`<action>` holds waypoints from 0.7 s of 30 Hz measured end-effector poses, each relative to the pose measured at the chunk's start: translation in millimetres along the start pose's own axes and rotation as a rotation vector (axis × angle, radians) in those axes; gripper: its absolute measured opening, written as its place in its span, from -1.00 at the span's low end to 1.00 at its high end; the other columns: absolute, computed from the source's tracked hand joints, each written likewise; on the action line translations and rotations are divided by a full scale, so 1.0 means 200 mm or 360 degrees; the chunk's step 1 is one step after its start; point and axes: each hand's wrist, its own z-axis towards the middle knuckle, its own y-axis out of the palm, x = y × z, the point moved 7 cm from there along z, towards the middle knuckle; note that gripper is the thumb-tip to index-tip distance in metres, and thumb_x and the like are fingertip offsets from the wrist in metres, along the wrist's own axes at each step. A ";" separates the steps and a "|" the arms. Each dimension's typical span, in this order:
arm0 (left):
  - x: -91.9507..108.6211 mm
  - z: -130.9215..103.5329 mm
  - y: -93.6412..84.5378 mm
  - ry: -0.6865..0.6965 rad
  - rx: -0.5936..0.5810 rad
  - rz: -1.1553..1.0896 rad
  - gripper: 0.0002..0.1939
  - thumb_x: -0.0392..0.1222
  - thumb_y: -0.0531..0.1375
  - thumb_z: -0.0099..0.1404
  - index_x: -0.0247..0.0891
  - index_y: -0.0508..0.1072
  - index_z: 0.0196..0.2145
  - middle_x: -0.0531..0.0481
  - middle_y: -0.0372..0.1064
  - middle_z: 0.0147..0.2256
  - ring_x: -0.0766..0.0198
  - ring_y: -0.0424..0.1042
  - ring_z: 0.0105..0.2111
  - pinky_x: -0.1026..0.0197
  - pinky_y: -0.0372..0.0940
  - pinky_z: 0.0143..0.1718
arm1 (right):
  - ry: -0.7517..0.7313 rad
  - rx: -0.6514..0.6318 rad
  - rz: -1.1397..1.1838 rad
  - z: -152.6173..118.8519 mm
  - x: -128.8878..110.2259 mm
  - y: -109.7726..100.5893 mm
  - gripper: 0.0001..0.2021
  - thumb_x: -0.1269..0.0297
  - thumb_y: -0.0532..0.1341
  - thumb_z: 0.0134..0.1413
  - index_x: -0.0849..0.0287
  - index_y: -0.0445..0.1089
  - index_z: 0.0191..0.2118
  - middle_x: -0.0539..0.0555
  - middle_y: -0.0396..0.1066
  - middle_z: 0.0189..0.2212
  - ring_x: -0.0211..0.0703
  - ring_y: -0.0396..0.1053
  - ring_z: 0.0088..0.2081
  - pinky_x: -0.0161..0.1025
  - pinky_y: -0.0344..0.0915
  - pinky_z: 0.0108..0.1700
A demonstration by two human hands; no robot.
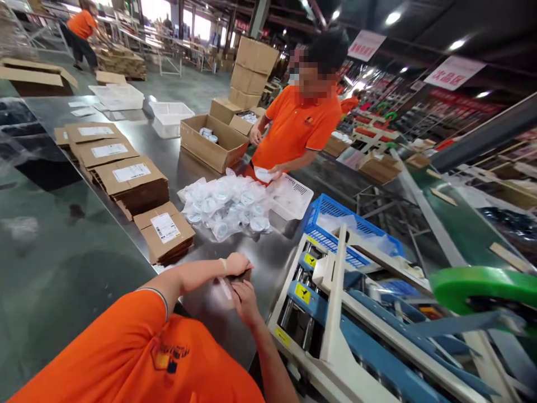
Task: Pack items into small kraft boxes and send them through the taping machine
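Left hand [238, 264]: forearm extended from left, wrist banded, fingers curled together, clamped on far side of brown cardboard piece [242, 275]. Right hand [245, 302]: forearm angled up from lower right, fingers close together, gripping near side. Cardboard piece between hands, above metal tabletop [268, 246], near labelled flattened cartons [165, 230] and bagged round items [229, 204]. Hands cover much of cardboard; thumb placement unclear. Right arm cut off at bottom edge.
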 end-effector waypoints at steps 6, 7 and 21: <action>-0.04 -0.03 -0.09 0.0139 0.0033 0.0160 -0.59 0.09 0.22 0.60 -0.31 0.69 0.00 -0.30 0.61 -0.33 -0.06 0.68 -0.23 0.09 0.43 -0.26 | -0.0231 -0.0171 0.0115 -0.02 0.08 -0.05 -0.49 0.12 0.19 0.26 -0.27 0.62 0.26 0.20 0.63 0.24 0.25 0.55 0.33 0.26 0.48 0.37; -0.04 -0.04 -0.10 0.0186 0.0003 0.0171 -0.61 0.10 0.29 0.56 -0.32 0.69 -0.03 -0.28 0.62 -0.33 -0.05 0.67 -0.24 0.11 0.41 -0.25 | -0.0280 -0.0204 0.0081 -0.05 0.08 -0.05 -0.46 0.14 0.24 0.21 -0.24 0.60 0.29 0.21 0.59 0.29 0.24 0.50 0.39 0.24 0.45 0.39; -0.19 -0.17 -0.11 -0.0200 0.0232 0.0059 -0.72 -0.32 0.27 0.53 -0.49 0.49 0.12 -0.42 0.49 0.11 -0.08 0.47 0.10 0.03 0.31 0.06 | 0.0204 -0.0080 0.0433 0.12 0.03 -0.08 -0.63 0.52 0.35 0.18 0.06 0.32 -0.58 0.00 0.48 -0.55 -0.11 0.51 -0.32 -0.18 0.43 0.02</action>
